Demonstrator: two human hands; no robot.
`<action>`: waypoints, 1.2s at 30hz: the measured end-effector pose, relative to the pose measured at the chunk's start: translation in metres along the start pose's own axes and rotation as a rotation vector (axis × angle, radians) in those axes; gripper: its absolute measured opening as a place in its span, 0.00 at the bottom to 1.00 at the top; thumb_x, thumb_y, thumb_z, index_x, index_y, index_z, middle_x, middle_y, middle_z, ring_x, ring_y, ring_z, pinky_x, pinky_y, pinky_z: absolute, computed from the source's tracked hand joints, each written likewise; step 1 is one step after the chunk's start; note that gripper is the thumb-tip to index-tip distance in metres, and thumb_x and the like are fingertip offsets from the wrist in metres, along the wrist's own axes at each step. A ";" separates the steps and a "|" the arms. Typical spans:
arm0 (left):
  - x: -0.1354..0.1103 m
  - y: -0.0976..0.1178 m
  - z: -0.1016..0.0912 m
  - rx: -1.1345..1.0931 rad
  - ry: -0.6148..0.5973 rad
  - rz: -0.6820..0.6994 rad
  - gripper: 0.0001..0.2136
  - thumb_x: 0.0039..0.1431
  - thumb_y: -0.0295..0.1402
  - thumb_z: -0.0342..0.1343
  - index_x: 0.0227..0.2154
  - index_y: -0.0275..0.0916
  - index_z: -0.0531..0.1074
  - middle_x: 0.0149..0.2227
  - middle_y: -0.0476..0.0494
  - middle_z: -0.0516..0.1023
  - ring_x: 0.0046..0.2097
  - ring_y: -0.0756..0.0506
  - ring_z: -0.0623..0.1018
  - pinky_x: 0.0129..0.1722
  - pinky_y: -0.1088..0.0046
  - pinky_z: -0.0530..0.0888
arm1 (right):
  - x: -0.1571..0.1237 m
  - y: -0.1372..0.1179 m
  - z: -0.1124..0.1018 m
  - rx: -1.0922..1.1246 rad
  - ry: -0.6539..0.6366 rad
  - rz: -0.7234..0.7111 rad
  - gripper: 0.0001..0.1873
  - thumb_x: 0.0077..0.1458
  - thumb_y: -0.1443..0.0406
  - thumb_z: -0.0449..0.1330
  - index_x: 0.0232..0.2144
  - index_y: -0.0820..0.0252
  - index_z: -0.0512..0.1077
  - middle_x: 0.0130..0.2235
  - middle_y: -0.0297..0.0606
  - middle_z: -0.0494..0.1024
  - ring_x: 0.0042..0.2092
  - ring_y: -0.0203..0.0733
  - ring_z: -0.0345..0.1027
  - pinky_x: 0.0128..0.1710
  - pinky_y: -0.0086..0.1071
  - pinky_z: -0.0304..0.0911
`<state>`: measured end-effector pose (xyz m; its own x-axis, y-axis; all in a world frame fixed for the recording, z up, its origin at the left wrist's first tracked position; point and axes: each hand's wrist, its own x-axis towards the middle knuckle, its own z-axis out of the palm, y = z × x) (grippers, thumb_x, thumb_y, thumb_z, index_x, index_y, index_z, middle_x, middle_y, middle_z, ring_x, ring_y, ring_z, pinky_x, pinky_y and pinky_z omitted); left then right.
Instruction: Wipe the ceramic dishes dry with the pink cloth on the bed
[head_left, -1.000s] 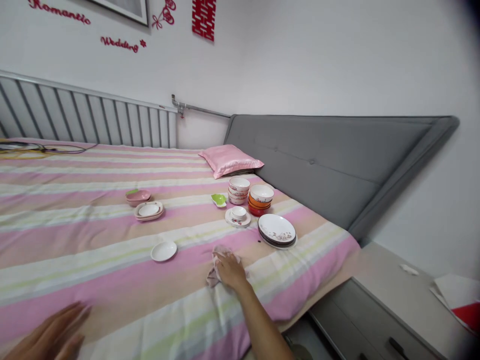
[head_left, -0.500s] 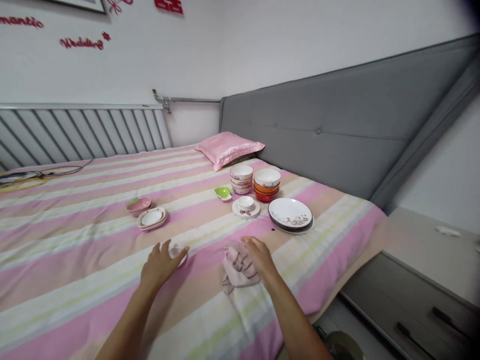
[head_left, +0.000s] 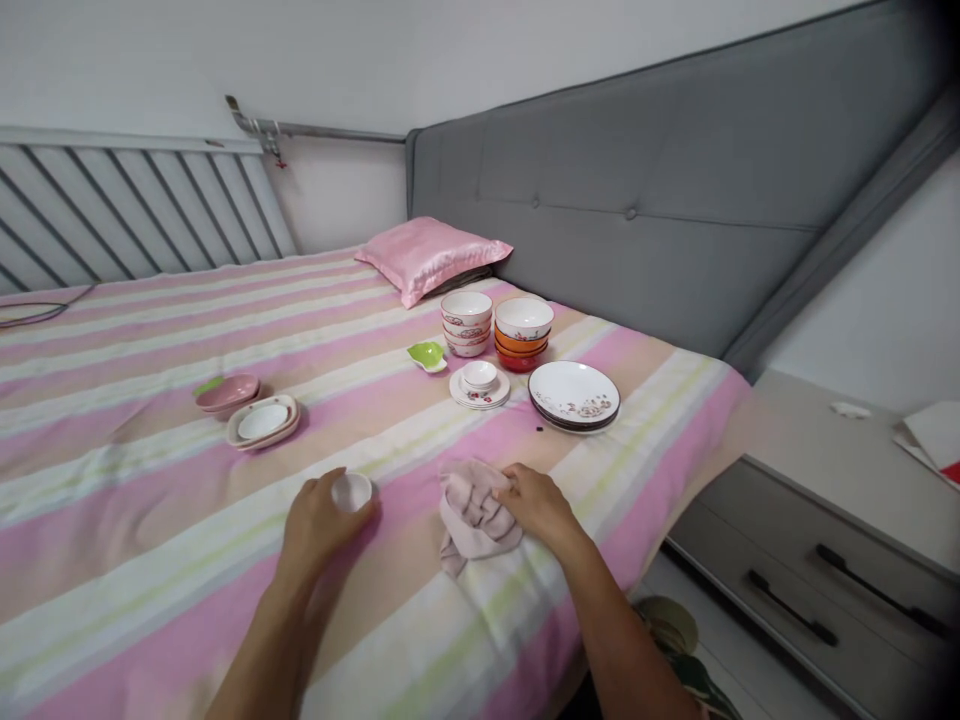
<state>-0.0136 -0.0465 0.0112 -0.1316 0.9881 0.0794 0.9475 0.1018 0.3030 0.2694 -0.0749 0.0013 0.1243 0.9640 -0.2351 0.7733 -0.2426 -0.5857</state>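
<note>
Two items are in hand over a pink, cream and tan striped fabric bedcover [head_left: 397, 600]. Clock positions are read from the crumpled, pale pinkish-grey soft cloth [head_left: 476, 515], which lies on the bedcover.

Left hand [head_left: 319, 515]: located at 9 o'clock, holding a small, round, white, glossy dish [head_left: 352, 492]. Grip is narrow, thumb and fingers set around the rim. Whether the dish clears the fabric cannot be determined.

Right hand [head_left: 536, 500]: located at 3 o'clock, fingertips pinching the near edge of the cloth.

Handling: the dish appears to be ceramic; treat it as light, rigid, smooth and breakable. Hold it across opposite sides of the rim, avoiding a one-point pinch. The cloth should be light and limp; gather a fold, since a single edge may trail.

Surroundings: a stack of round white dark-rimmed floral plates [head_left: 574, 392] stands between 1 and 2 o'clock; stacked pale rounded-square dishes [head_left: 289, 428] lie at 10 o'clock.
</note>
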 end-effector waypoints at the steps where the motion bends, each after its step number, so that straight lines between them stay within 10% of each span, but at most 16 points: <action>1: 0.001 0.010 -0.001 -0.034 0.010 0.025 0.29 0.44 0.48 0.53 0.48 0.35 0.65 0.44 0.34 0.72 0.47 0.36 0.72 0.47 0.62 0.67 | 0.001 0.000 0.000 0.007 -0.014 -0.016 0.16 0.50 0.60 0.55 0.42 0.57 0.70 0.42 0.42 0.77 0.43 0.44 0.70 0.38 0.30 0.59; 10: 0.002 0.101 0.003 -0.406 0.035 0.269 0.36 0.39 0.43 0.61 0.52 0.35 0.56 0.48 0.33 0.68 0.48 0.38 0.71 0.45 0.62 0.69 | -0.009 0.014 -0.024 0.002 -0.112 0.042 0.13 0.43 0.54 0.60 0.31 0.54 0.71 0.36 0.39 0.77 0.38 0.44 0.70 0.32 0.30 0.59; 15: -0.010 0.099 0.035 -0.533 -0.001 0.229 0.33 0.38 0.40 0.62 0.48 0.36 0.58 0.47 0.36 0.68 0.48 0.39 0.71 0.47 0.61 0.68 | -0.006 0.022 -0.022 0.065 -0.234 0.019 0.08 0.37 0.62 0.64 0.21 0.57 0.69 0.26 0.33 0.73 0.29 0.38 0.67 0.26 0.27 0.55; 19: -0.011 0.100 0.039 -0.588 0.039 0.274 0.30 0.38 0.39 0.62 0.46 0.37 0.60 0.46 0.39 0.69 0.48 0.39 0.72 0.47 0.60 0.69 | -0.006 0.011 -0.027 0.530 -0.260 -0.089 0.10 0.43 0.61 0.62 0.20 0.60 0.67 0.19 0.28 0.67 0.24 0.32 0.60 0.24 0.26 0.53; 26: -0.009 0.097 0.039 -0.596 0.170 0.259 0.30 0.38 0.42 0.62 0.46 0.37 0.62 0.45 0.39 0.70 0.48 0.38 0.71 0.48 0.58 0.68 | -0.007 -0.009 -0.043 1.558 0.219 -0.230 0.12 0.45 0.58 0.64 0.26 0.57 0.66 0.27 0.28 0.68 0.28 0.31 0.61 0.27 0.24 0.57; 36: -0.006 0.095 0.042 -0.549 0.217 0.260 0.29 0.39 0.40 0.62 0.46 0.35 0.63 0.45 0.37 0.70 0.49 0.38 0.70 0.48 0.60 0.69 | -0.004 -0.003 -0.042 1.616 0.278 -0.341 0.10 0.48 0.56 0.62 0.34 0.51 0.70 0.42 0.31 0.74 0.44 0.38 0.66 0.40 0.31 0.62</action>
<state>0.0893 -0.0379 -0.0002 -0.0285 0.9211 0.3884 0.6767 -0.2682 0.6857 0.2925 -0.0737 0.0373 0.3326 0.9384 0.0938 -0.5829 0.2828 -0.7617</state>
